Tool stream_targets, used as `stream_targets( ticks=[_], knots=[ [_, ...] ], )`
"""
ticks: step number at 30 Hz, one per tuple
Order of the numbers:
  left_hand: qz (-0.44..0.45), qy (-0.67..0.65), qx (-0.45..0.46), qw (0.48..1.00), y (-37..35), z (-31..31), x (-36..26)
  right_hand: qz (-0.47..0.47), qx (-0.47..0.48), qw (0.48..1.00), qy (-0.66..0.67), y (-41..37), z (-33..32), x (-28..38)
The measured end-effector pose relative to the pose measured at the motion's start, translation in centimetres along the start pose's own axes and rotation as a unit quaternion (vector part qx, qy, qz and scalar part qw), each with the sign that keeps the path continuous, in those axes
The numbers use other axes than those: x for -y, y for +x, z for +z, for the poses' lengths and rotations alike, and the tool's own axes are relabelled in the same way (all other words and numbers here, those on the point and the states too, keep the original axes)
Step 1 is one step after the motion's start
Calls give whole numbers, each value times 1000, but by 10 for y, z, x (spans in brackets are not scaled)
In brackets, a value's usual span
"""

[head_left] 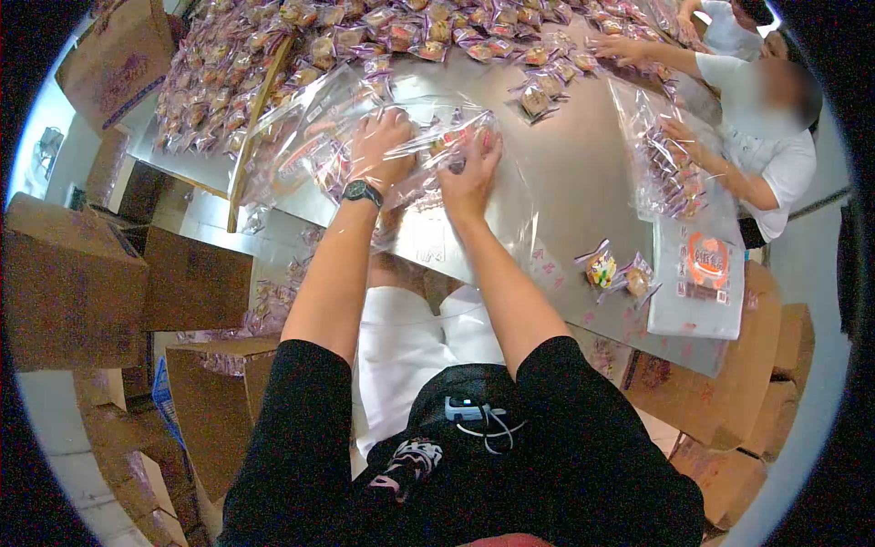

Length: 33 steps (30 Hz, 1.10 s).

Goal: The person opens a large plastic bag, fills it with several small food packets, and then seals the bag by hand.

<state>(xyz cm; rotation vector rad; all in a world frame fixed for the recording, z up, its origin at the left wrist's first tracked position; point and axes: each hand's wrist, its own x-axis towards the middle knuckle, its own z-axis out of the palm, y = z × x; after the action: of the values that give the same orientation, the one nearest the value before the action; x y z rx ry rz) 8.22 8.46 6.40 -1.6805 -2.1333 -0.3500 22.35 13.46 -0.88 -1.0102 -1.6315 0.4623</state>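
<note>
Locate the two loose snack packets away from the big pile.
Head view: the packets lie near the steel table's front edge, right of the person's right forearm, just left of the flat printed bags.

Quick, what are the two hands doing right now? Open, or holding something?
Left hand: closed, gripping the clear plastic bag.
Right hand: closed, fingers curled on the same bag.

Black short sleeves, dark wristwatch (362, 191) (left wrist), white trousers.
</note>
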Motion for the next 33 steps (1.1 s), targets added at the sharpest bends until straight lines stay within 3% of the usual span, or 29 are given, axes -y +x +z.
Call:
stream_targets(
  ticks=[1, 4, 5, 8, 9, 12, 15, 18, 19, 22, 23, 24, 26, 28, 30, 31, 33],
  knots=[
    [14, 4, 64, 998, 1, -2, 1, 17, 27, 999, 8, 1, -1, 0],
    [81, -19, 24, 996, 0, 5, 11, 45, 82, 996, 8, 4, 0, 2],
    [54, -1, 95, 994, 2, 9, 13, 39, 82, 996, -7, 5, 2, 3],
    [52, -29, 46, 997, -1, 29, 13, 55, 122, 987, -93, 20, 3, 20],
    [24, 2, 154, 988, 5, -13, -7, 68, 141, 979, -129, 23, 2, 26],
    [-1, -13, 8, 1000, 1, 17, -9, 27, 120, 983, -134, 21, 13, 14],
    [25, 12, 41, 999, 2, 39, -6, 119, 155, 980, 33, 23, -1, 8],
    [47, 24, 74, 996, 5, -6, -21, 82, 131, 984, 92, 21, -6, -7],
    [107, 2, 0, 994, 3, 13, -7, 61, 114, 989, 65, 20, -3, -15],
    [47, -154, -44, 986, 1, 13, -19, -3, 58, 998, 21, 14, 5, -31],
    [-39, -220, 144, 964, 3, 0, -24, -26, 36, 999, 29, 15, 8, -33],
    [1, -173, 102, 980, 0, 6, -24, -50, 16, 998, 36, 14, 9, -35],
    [83, -76, 16, 994, -4, 25, -23, 57, 77, 990, 104, 14, -6, -16],
    [41, -72, 35, 996, -1, 21, -37, 95, 110, 980, 137, 16, -7, -15],
    [13, -46, 43, 998, 0, 38, -44, 65, 116, 982, 130, 15, -3, -29],
    [-1, 18, 87, 996, 5, 8, -60, 86, 160, 971, 155, 18, -13, -21],
    [37, -13, -11, 999, 4, 24, -61, -17, 143, 985, 96, 16, -11, -24]
  ],
)
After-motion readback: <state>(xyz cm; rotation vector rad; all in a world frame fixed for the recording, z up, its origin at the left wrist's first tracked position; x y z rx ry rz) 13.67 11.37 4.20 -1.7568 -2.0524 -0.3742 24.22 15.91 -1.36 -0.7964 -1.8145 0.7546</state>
